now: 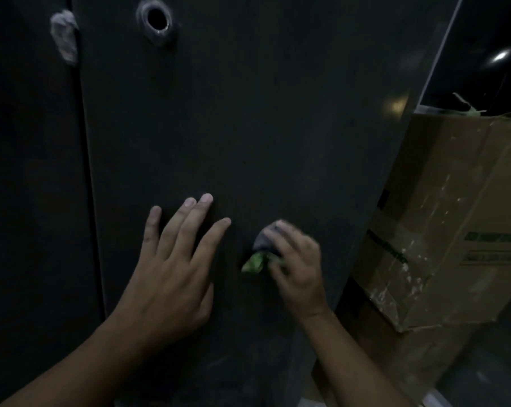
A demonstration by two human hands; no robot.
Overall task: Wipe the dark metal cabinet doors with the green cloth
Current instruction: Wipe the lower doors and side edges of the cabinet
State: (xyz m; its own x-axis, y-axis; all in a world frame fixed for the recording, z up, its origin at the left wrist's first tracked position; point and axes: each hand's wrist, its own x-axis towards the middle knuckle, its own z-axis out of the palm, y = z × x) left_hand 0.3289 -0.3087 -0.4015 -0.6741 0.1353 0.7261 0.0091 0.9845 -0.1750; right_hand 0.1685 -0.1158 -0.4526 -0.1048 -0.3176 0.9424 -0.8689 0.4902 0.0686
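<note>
A dark metal cabinet door [248, 113] fills most of the view, with a second door [28, 171] to its left past a vertical gap. My left hand [175, 259] lies flat on the right door, fingers straight and spread. My right hand [298, 265] presses a bunched green cloth [255, 261] against the same door, fingers curled over it. The cloth shows green at its lower edge and grey above; most of it is hidden under my fingers. The right hand is blurred.
A round hole [157, 17] with a pale scuffed rim sits high on the right door. A pale wad [65, 36] is stuck in the gap between the doors. A worn cardboard box [439, 215] stands to the right of the cabinet's edge.
</note>
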